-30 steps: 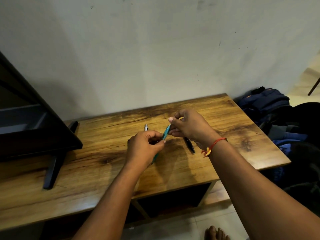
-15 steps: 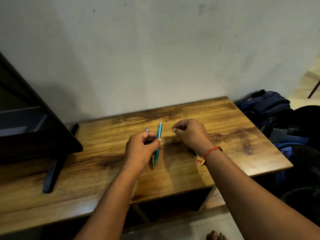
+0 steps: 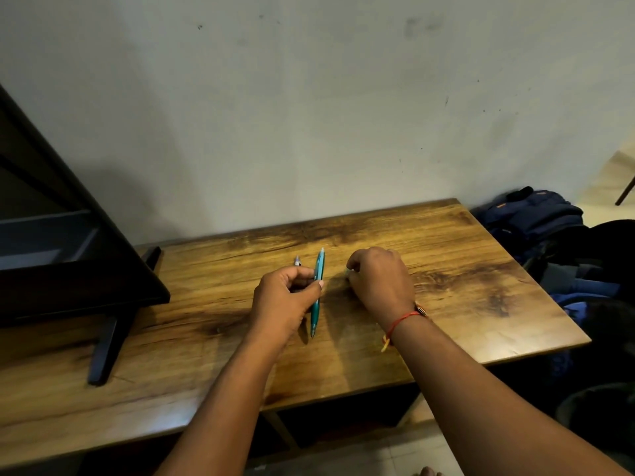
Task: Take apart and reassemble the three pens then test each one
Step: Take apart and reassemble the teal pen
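Left hand (image 3: 285, 300) is pinching the teal pen (image 3: 318, 290) around its middle, thumb on one side and fingers on the other, so that grip is sitting narrow on the barrel. The pen is hanging dead centre of the frame, running away from the camera, with its point end nearest the viewer and just over the worktop (image 3: 481, 304). It's looking like one whole piece, so I'm guessing it's being held at mid-barrel to keep both ends free for twisting or clicking.

Right hand (image 3: 381, 280) is hovering just right of the pen, apart from it, knuckles up and fingers curling under. Honestly can't tell if that grip is holding anything. My guess is it's going for another pen.

A silver pen (image 3: 297, 261) is poking out beyond the left fingers. I'm not seeing a third one.
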